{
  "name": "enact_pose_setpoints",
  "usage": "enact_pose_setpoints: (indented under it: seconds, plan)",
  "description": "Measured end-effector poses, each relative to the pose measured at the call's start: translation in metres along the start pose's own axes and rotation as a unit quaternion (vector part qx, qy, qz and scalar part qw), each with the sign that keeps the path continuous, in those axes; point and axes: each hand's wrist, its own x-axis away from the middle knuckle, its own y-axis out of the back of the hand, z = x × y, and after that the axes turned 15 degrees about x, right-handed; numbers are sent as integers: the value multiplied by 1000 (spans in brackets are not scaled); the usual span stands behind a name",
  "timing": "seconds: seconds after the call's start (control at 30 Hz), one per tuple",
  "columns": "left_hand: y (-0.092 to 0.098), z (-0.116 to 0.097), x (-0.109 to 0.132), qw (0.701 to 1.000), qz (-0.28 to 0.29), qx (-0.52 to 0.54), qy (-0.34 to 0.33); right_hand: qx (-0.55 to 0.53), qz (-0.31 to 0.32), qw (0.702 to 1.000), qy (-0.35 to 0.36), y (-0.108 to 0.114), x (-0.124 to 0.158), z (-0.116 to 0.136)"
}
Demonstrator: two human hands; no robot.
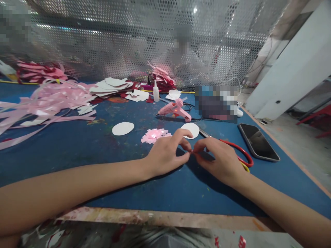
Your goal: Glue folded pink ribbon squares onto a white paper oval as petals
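My left hand (pixel 169 153) and my right hand (pixel 219 160) meet fingertip to fingertip above the blue table. Both pinch a tiny reddish bit (pixel 191 152) between them, too small to name. Behind my left hand lies a pink ribbon flower (pixel 154 135), partly covered by the hand. A white paper disc (pixel 190 130) sits just beyond my fingers, and another white disc (pixel 123 128) lies farther left. Scissors with red and yellow handles (pixel 241 151) rest partly hidden behind my right hand. Beyond the discs stands a pink hot glue gun (pixel 176 109) with a small light on.
Pink ribbon strips (pixel 57 98) spread over the left side, beside stacked white paper pieces (pixel 110 86). A small white bottle (pixel 156 92) stands at the back. The phone (pixel 258 141) lies near the right table edge. Perforated metal sheet (pixel 144 44) closes off the far side.
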Motion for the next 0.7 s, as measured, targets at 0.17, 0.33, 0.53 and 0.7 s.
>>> enact_pose_setpoints:
  seconds: [0.17,0.33,0.53,0.7]
  plan:
    - [0,0,0,1000,3,2,-1,-15,5,1000,1,1,-2,1]
    - [1,1,-1,999,10,35,0,-37,12,999,6,2,-1,2]
    - [5,0,-2,994,54,98,4,-65,21,998,-1,1,-1,3]
    - [5,0,-1,992,70,106,-8,-96,36,995,-11,0,0,2]
